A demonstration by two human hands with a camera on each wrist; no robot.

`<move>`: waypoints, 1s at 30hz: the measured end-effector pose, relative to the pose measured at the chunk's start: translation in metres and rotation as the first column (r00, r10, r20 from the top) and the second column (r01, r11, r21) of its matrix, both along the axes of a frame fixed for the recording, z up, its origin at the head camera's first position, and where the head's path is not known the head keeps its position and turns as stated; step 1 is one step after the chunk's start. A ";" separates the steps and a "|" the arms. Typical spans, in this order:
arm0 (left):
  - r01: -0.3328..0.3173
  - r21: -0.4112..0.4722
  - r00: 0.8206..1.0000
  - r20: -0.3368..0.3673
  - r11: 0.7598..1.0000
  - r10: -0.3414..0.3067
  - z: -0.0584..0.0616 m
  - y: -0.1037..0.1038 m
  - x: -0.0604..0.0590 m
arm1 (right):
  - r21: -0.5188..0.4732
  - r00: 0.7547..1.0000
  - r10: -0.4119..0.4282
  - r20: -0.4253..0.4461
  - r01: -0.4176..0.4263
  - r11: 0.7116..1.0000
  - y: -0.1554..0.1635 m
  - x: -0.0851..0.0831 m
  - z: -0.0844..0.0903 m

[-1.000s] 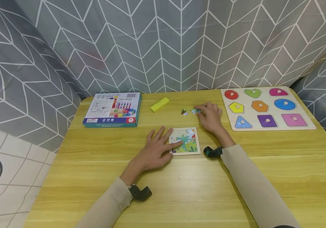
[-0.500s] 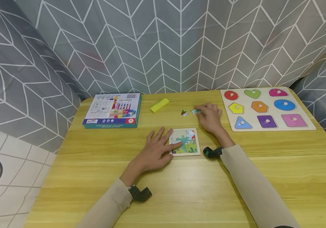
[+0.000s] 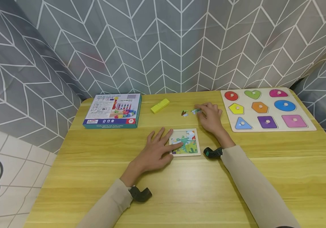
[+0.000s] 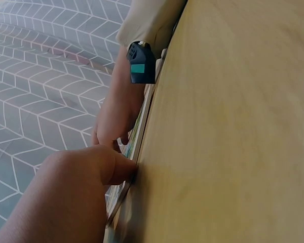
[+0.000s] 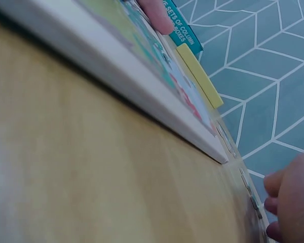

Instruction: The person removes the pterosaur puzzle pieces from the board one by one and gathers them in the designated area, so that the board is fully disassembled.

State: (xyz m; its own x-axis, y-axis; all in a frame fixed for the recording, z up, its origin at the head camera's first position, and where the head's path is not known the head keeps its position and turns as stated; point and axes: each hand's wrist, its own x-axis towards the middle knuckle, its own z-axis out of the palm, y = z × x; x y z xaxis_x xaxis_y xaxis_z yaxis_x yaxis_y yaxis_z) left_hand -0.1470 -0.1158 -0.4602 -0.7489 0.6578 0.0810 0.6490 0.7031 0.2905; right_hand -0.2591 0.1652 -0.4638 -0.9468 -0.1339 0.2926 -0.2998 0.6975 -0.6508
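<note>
My left hand [image 3: 156, 152] rests with fingers spread over the left side of a framed jigsaw puzzle [image 3: 191, 146], its index finger across a green dinosaur picture. The upper left part of the frame shows bare backing. Beyond the puzzle, my right hand [image 3: 210, 117] has thumb and index finger closed around the right end of a small blue-green jigsaw piece [image 3: 194, 111] on the table. Another jigsaw piece [image 3: 184, 113], brown, green and pale blue, lies just left of it. In the right wrist view, the curled fingers [image 5: 273, 205] reach down beside flat pieces.
A yellow block [image 3: 160, 105] lies at the back of the table. Left of it is a beaded-column toy box [image 3: 112, 110]. A wooden shape board [image 3: 272, 115] with knobbed pieces lies at the back right. A grey patterned curtain [image 3: 168, 47] hangs behind the table.
</note>
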 end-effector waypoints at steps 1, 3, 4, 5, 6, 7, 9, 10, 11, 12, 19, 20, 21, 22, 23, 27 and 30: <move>0.001 0.000 1.000 0.000 1.000 -0.001 0.000 0.000 0.000 | -0.004 1.000 0.005 -0.006 -0.005 1.000 0.001 0.000 -0.001; 0.002 0.000 1.000 0.004 1.000 -0.002 0.000 0.000 0.000 | -0.014 1.000 0.024 -0.016 -0.024 1.000 0.001 0.000 -0.002; 0.002 0.001 1.000 0.006 1.000 -0.002 0.000 0.000 0.000 | -0.018 0.999 0.037 -0.022 -0.038 0.999 0.002 0.000 -0.002; 0.002 0.002 1.000 0.009 1.000 -0.002 0.000 0.000 0.000 | -0.019 0.998 0.052 -0.028 -0.052 0.998 0.002 0.001 -0.002; 0.002 0.002 1.000 0.010 1.000 -0.002 0.001 0.001 0.000 | -0.016 0.997 0.066 -0.035 -0.067 0.998 0.002 0.001 -0.002; 0.002 0.003 1.000 0.012 1.000 -0.002 0.001 0.001 0.001 | -0.015 0.996 0.081 -0.041 -0.082 0.997 0.002 0.002 -0.002; 0.001 0.001 1.000 0.016 1.000 -0.001 0.001 0.001 0.001 | -0.011 0.992 0.112 -0.055 -0.112 0.994 0.003 0.004 -0.001; 0.001 0.000 1.000 0.017 1.000 -0.001 0.001 0.001 0.001 | -0.001 0.990 0.126 -0.062 -0.127 0.992 0.003 0.005 0.000; 0.001 0.001 1.000 0.017 1.000 -0.001 0.001 0.001 0.001 | 0.014 0.988 0.141 -0.069 -0.141 0.990 0.003 0.006 0.000; 0.002 0.002 1.000 0.018 1.000 -0.002 0.001 0.001 0.001 | 0.032 0.984 0.159 -0.075 -0.157 0.987 0.003 0.007 0.001; 0.001 0.001 1.000 0.021 1.000 -0.001 0.003 0.002 0.001 | 0.202 0.953 0.293 -0.081 -0.272 0.941 -0.001 0.011 0.008; 0.000 -0.001 1.000 0.021 1.000 0.000 0.003 0.002 0.001 | 0.221 0.950 0.304 -0.074 -0.282 0.934 -0.002 0.011 0.009; -0.002 -0.002 1.000 0.022 1.000 0.002 0.003 0.001 0.001 | 0.240 0.948 0.312 -0.068 -0.288 0.927 -0.003 0.010 0.009; -0.002 -0.001 1.000 0.020 1.000 0.002 0.003 0.001 0.001 | 0.257 0.946 0.317 -0.062 -0.292 0.921 -0.003 0.009 0.009; -0.002 -0.001 1.000 0.019 1.000 0.002 0.002 0.001 0.001 | 0.269 0.946 0.320 -0.056 -0.295 0.917 -0.004 0.009 0.009; -0.003 -0.002 1.000 0.021 1.000 0.003 0.001 0.000 0.001 | 0.286 0.945 0.326 -0.019 -0.307 0.908 -0.006 0.004 0.010; 0.000 -0.009 1.000 0.019 1.000 0.000 0.001 0.000 0.000 | 0.291 0.949 0.314 0.020 -0.306 0.907 -0.006 -0.001 0.012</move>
